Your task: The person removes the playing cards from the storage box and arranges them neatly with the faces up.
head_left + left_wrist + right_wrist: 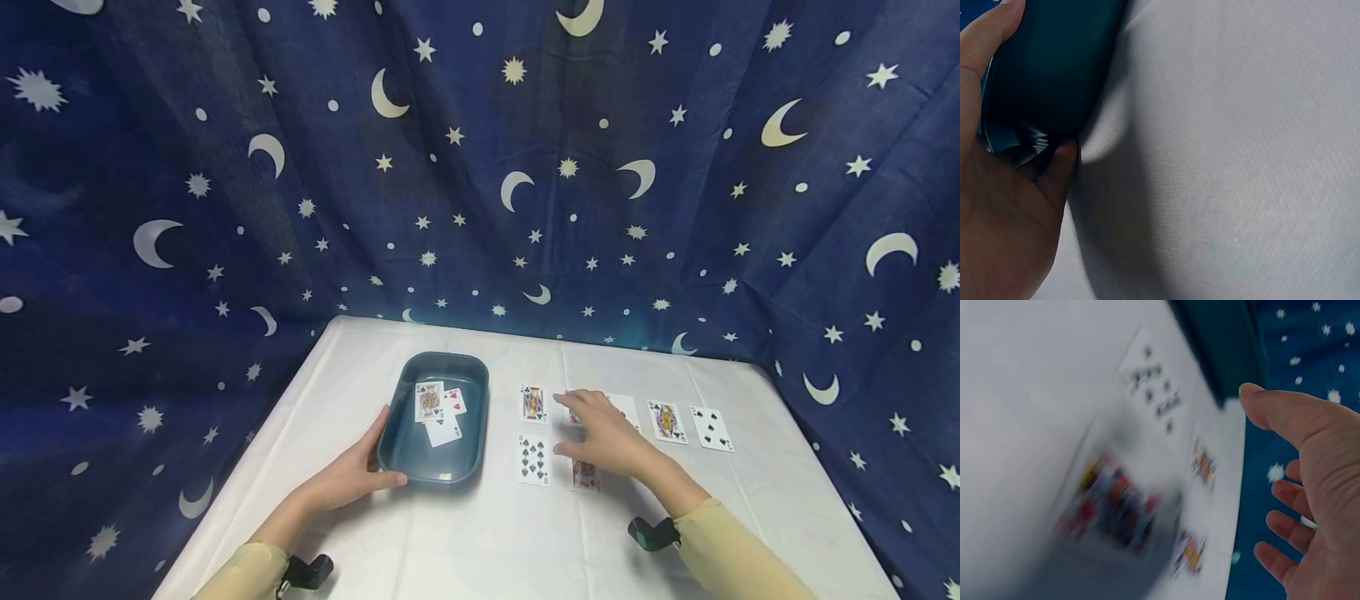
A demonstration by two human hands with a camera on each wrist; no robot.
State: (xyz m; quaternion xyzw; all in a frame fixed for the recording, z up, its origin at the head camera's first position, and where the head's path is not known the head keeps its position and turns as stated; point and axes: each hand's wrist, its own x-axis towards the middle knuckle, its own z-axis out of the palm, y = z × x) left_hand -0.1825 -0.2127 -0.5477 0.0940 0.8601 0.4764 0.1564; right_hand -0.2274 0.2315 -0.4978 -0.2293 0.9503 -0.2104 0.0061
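Note:
My left hand point(348, 475) grips the near-left corner of a dark teal plastic tray point(482, 425), with the thumb at its near side and the fingers along its left side. Inside the tray lie a face card point(430, 402), a red heart card point(455, 402) and a third playing card point(443, 432), overlapping. My right hand point(603, 433) hovers over the cards on the table, fingers spread and holding nothing. It partly hides a face card point(586, 477) in the near row and a card point(573, 418) in the far row. Left of it lies a ten of spades point(533, 461).
The far row also holds a face card point(533, 403) at the left, a partly covered card point(626, 408), another face card point(667, 421) and a black spot card point(712, 429). A white cloth covers the table point(480, 542). Behind hangs a blue star-and-moon curtain point(465, 183).

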